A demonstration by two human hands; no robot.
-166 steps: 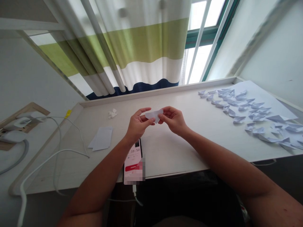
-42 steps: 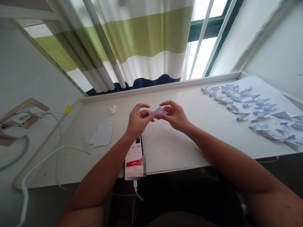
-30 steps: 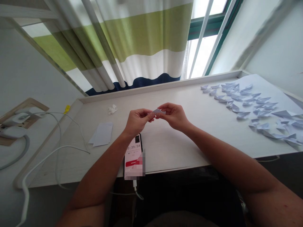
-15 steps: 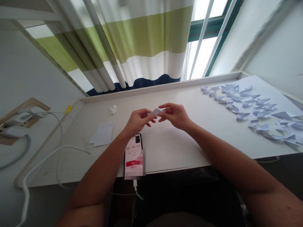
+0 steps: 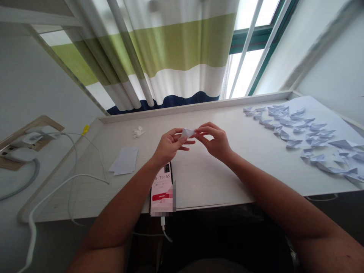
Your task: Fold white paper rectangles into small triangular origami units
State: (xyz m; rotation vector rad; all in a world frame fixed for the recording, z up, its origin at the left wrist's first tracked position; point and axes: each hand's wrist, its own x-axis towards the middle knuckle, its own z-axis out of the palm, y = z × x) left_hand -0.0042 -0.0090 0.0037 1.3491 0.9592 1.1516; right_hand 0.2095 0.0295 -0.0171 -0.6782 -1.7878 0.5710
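A small folded white paper (image 5: 187, 132) is held up above the table between my two hands. My left hand (image 5: 170, 146) pinches its left side, thumb in front and the other fingers behind. The thumb and fingertips of my right hand (image 5: 214, 138) grip the paper's right corner. It has a pointed, roughly triangular outline; its finer folds are too small to make out. Many folded paper boats (image 5: 292, 121) stand in a loose group at the right of the table.
A phone (image 5: 162, 193) showing a timer lies at the table's front edge, with a cable plugged in. Flat paper sheets (image 5: 125, 161) and a crumpled paper (image 5: 138, 132) lie at the left. White cables (image 5: 71, 180) run from a wall socket. A large white sheet (image 5: 313, 110) lies beside the boats.
My right hand's fingers have drawn together at the paper's right corner. The paper has turned and its visible face looks different. The whole view has shifted slightly.
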